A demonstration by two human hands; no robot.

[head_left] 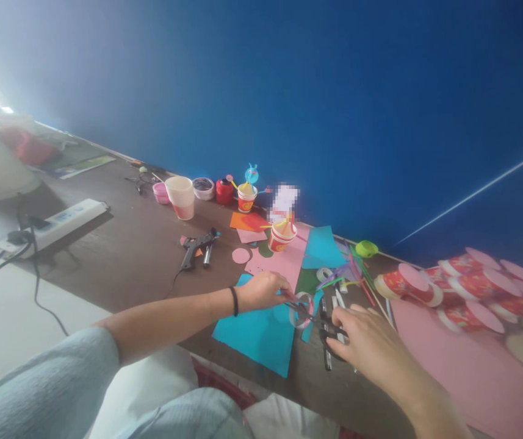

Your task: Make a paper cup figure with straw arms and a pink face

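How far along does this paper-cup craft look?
Looks done: two decorated cups stand near the wall, and a pile of pink-capped red cups lies at the right. In hand: the left hand holds a curled paper strip while the right hand works the scissors on it. Seemingly left: the blue sheet and large pink sheet look mostly whole, and the glue gun lies untouched.

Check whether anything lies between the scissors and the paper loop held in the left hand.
Nothing visible does. The right hand holds the scissors with blades reaching the paper loop, pinched by the left hand over the blue sheet.
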